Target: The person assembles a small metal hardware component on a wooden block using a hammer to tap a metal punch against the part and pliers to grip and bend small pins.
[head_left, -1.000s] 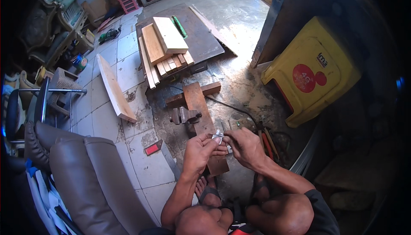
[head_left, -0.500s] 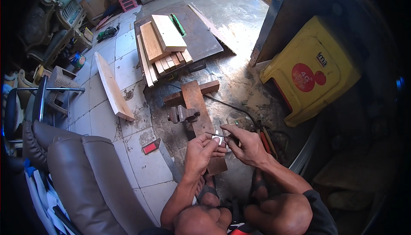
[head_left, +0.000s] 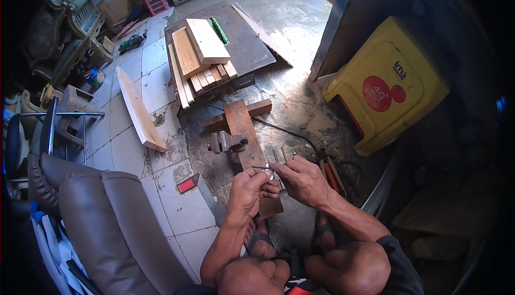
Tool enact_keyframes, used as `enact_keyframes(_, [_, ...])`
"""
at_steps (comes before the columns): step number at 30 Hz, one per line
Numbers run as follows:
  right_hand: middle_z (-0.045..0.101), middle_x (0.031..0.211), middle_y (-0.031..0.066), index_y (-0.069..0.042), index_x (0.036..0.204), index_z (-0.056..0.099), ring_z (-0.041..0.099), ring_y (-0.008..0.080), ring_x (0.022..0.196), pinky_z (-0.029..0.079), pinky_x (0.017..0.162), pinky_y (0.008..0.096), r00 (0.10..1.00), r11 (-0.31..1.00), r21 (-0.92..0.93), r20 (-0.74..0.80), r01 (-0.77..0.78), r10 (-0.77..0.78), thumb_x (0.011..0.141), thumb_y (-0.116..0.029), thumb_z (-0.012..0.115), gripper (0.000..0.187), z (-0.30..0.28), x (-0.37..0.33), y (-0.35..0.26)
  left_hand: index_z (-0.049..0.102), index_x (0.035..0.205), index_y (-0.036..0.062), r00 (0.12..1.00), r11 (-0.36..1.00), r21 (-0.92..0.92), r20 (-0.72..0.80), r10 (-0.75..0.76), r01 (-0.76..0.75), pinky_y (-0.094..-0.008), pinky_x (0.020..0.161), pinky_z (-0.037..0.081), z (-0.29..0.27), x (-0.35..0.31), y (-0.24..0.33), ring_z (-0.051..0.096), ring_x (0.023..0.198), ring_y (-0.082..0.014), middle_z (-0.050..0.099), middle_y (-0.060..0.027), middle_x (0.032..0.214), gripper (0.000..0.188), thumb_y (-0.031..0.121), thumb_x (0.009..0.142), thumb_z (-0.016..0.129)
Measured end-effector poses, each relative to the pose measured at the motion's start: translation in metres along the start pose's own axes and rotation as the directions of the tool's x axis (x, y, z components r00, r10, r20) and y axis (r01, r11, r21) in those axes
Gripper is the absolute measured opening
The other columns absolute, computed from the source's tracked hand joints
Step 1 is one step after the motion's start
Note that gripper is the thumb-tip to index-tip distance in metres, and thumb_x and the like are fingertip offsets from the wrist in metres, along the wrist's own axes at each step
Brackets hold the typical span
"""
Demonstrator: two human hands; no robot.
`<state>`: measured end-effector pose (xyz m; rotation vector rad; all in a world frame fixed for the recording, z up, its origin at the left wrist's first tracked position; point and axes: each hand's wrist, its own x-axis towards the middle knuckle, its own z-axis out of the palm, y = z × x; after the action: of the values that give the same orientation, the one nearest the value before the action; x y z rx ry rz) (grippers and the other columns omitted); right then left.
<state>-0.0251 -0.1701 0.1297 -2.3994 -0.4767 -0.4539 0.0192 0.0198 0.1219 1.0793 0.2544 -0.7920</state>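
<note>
My left hand [head_left: 248,192] pinches a small white piece [head_left: 269,175] between thumb and fingers, above the wooden bench board. Across that piece lies a thin dark rod [head_left: 260,166], its right end running into the fingers of my right hand [head_left: 306,181]. Those fingers are closed around the rod's end, close to my left fingertips. Much of the white piece is covered by my fingers, so its exact kind does not show. Below and beyond the hands stretches the brown wooden board [head_left: 242,126], with a metal vise [head_left: 227,142] at its left side.
Stacked boards [head_left: 206,41] and strips rest on a dark low table [head_left: 244,42]. A yellow plastic stool [head_left: 389,85] leans at the right. Pliers-like red handles [head_left: 332,177] and a black cable [head_left: 287,130] lie on the floor. A brown padded seat [head_left: 102,225] fills the lower left.
My right hand has turned and drawn in toward the left fingertips, its index finger now bent down over the rod. Less of the white piece shows. The view has shifted slightly.
</note>
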Motion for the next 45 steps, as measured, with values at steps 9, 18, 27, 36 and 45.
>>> enact_keyframes(9, [0.078, 0.106, 0.0146, -0.005, 0.133, 0.070, 0.072, 0.0112, 0.094, 0.058, 0.078, 0.0284, 0.881, 0.671, 0.571, 0.309, -0.473, 0.359, 0.099, -0.008, 0.069, 0.034, -0.010, -0.009, 0.002, 0.065, 0.101, -0.0013, 0.999, 0.999, -0.006, 0.010, 0.052, -0.052, -0.0262, 0.055, 0.059, -0.001, -0.008, 0.002, 0.071, 0.061, -0.0166, 0.072, -0.0121, 0.079, 0.024, 0.022, 0.105, 0.064])
enact_keyframes(18, [0.078, 0.109, 0.0078, -0.004, 0.130, 0.071, 0.069, 0.0088, 0.099, 0.057, 0.084, 0.0270, 0.823, 0.460, 0.689, 0.400, -0.560, 0.403, 0.098, -0.006, 0.071, 0.032, -0.012, -0.011, 0.003, 0.069, 0.101, -0.0011, 0.998, 0.990, 0.141, 0.067, 0.011, -0.020, -0.0244, 0.048, 0.055, -0.006, -0.012, 0.010, 0.067, 0.055, -0.0121, 0.070, -0.0084, 0.074, 0.025, 0.024, 0.102, 0.070])
enact_keyframes(27, [0.079, 0.109, 0.0117, -0.004, 0.126, 0.074, 0.075, 0.0176, 0.098, 0.057, 0.087, 0.0303, 0.915, 0.653, 0.641, 0.277, -0.403, 0.293, 0.093, -0.006, 0.076, 0.033, -0.008, -0.018, 0.006, 0.071, 0.100, -0.0041, 0.991, 0.968, 0.247, 0.131, 0.010, -0.042, -0.0255, 0.044, 0.053, -0.011, -0.013, 0.018, 0.066, 0.053, -0.0130, 0.070, -0.0096, 0.071, 0.027, 0.023, 0.100, 0.073])
enact_keyframes(36, [0.079, 0.104, 0.0106, -0.003, 0.120, 0.076, 0.075, 0.0158, 0.097, 0.059, 0.085, 0.0300, 0.905, 0.583, 0.694, 0.294, -0.423, 0.307, 0.093, -0.004, 0.075, 0.027, -0.005, -0.017, 0.002, 0.071, 0.100, -0.0039, 0.994, 0.973, 0.231, 0.106, -0.017, -0.008, -0.0252, 0.044, 0.052, -0.013, -0.016, 0.014, 0.066, 0.052, -0.0127, 0.070, -0.0092, 0.070, 0.027, 0.023, 0.100, 0.072])
enact_keyframes(45, [0.078, 0.094, 0.0091, -0.001, 0.115, 0.075, 0.075, 0.0137, 0.091, 0.059, 0.079, 0.0287, 0.908, 0.630, 0.655, 0.286, -0.417, 0.305, 0.096, -0.006, 0.073, 0.020, -0.003, -0.013, 0.004, 0.072, 0.101, -0.0036, 0.995, 0.980, 0.198, 0.090, -0.042, 0.023, -0.0241, 0.044, 0.052, -0.012, -0.014, 0.011, 0.065, 0.051, -0.0111, 0.069, -0.0068, 0.070, 0.027, 0.024, 0.100, 0.073])
